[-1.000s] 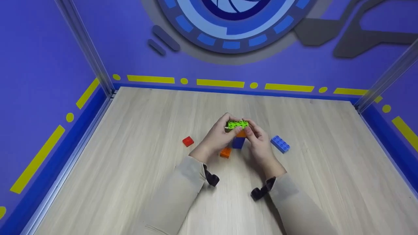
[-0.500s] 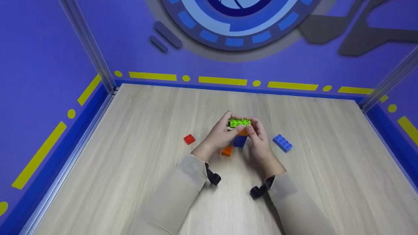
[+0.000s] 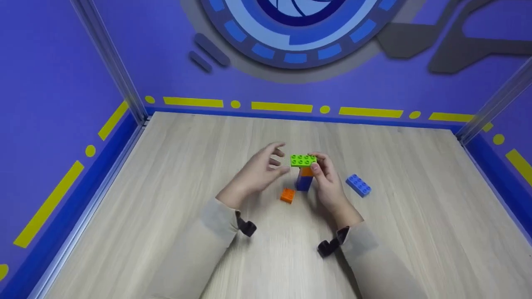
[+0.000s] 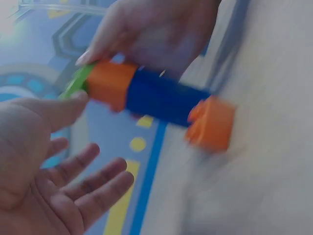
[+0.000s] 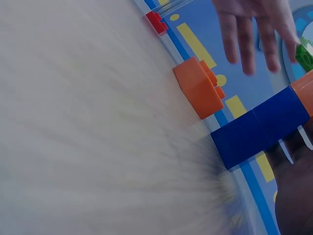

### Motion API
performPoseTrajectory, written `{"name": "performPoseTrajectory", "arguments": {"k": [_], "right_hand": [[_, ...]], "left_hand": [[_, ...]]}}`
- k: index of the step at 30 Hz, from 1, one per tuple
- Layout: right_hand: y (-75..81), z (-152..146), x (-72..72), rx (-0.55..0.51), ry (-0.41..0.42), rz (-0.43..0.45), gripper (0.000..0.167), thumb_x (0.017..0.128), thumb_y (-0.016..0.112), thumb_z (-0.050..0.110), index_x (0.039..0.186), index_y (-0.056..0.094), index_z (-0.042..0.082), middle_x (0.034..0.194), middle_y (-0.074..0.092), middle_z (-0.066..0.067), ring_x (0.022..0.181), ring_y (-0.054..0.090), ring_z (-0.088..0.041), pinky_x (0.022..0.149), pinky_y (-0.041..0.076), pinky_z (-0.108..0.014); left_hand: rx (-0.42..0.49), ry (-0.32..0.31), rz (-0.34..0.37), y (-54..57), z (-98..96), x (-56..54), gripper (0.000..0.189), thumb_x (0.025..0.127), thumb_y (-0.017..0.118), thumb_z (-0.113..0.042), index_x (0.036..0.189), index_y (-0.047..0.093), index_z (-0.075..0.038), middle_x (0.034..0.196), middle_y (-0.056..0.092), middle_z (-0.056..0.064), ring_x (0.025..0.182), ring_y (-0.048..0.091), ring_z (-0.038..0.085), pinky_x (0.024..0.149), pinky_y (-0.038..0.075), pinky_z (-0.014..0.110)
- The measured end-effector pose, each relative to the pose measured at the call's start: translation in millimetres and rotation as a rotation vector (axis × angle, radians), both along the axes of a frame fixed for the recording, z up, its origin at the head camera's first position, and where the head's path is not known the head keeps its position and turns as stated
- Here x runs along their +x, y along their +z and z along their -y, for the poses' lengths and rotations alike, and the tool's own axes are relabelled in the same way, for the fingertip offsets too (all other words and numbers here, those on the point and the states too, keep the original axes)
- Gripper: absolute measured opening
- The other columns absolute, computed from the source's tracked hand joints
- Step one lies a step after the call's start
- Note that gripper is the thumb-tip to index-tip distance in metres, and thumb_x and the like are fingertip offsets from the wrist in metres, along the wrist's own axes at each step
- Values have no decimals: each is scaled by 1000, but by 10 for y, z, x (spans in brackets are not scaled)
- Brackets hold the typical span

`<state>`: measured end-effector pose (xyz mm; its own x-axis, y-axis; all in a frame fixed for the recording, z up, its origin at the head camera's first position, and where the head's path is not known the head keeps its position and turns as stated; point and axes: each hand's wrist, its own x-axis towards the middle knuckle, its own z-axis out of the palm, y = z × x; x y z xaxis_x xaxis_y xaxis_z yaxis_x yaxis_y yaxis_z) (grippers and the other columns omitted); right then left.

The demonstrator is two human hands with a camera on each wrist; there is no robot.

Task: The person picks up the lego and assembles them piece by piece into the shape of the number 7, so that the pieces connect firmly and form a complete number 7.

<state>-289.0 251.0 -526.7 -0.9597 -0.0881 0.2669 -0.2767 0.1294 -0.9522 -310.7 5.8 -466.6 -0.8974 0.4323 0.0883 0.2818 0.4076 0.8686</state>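
A tower of toy building bricks stands on the table in the head view. Its lower part is dark blue (image 3: 304, 182), with an orange brick (image 3: 306, 171) above and a bright green eight-stud brick (image 3: 302, 160) on top, jutting out to the left. My right hand (image 3: 330, 185) grips the tower's upper part from the right, thumb at the front near the green brick. My left hand (image 3: 257, 172) is just left of the tower, fingers spread and holding nothing. In the left wrist view its thumb overlaps the green brick.
A loose orange brick (image 3: 287, 195) lies just in front of the tower. To the right of my right hand lies a blue eight-stud brick (image 3: 358, 185). A small red brick (image 5: 156, 23) shows in the right wrist view; my left arm hides it in the head view.
My left hand has let go of the tower's top and moved left, its fingers spreading. My right hand keeps its grip. The red brick has gone from sight behind my left hand.
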Motion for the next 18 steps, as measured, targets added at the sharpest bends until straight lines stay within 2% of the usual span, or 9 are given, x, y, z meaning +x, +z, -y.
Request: {"name": "performPoseTrajectory", "arguments": {"k": [5,8,10,12,15,18], "right_hand": [[27,15,-23,-15,33,-16,35,123,44,19,155,50,4,144,68,-10,131,66,-14,120,48,-19],[39,9,-19,-9,33,-7,35,123,45,18,156,50,5,144,68,-7,131,66,-13,120,48,-18],[46,-2,-10,0,20,-1,36,123,45,19,156,50,7,145,67,-8,131,65,-14,118,49,-17],[47,-15,-2,11,6,4,36,123,46,20,157,51,9,146,66,-10,132,65,-15,117,50,-17],[37,-32,13,23,-2,15,37,123,46,21,158,51,10,149,65,-13,133,64,-17,116,51,-16],[12,-45,24,28,-8,27,38,123,47,22,159,50,10,152,65,-14,134,64,-17,117,50,-16]], "left_hand": [[-64,142,-24,78,450,74,59,110,77,-30,164,57,-20,160,60,6,136,68,29,106,65,46],[-93,181,-17,108,679,89,58,107,81,-32,160,62,-19,161,60,5,134,68,29,102,66,47],[-132,188,-8,119,794,70,60,104,84,-35,158,64,-17,159,62,8,130,68,31,104,64,48],[-197,191,37,107,883,46,65,100,88,-40,156,65,-14,155,65,12,126,68,32,105,61,50],[-331,194,144,54,970,23,73,92,93,-46,150,67,-9,146,70,16,122,69,33,107,59,52],[-443,202,211,-36,991,9,71,88,96,-44,142,70,-6,138,74,15,120,70,33,108,58,52]]}}
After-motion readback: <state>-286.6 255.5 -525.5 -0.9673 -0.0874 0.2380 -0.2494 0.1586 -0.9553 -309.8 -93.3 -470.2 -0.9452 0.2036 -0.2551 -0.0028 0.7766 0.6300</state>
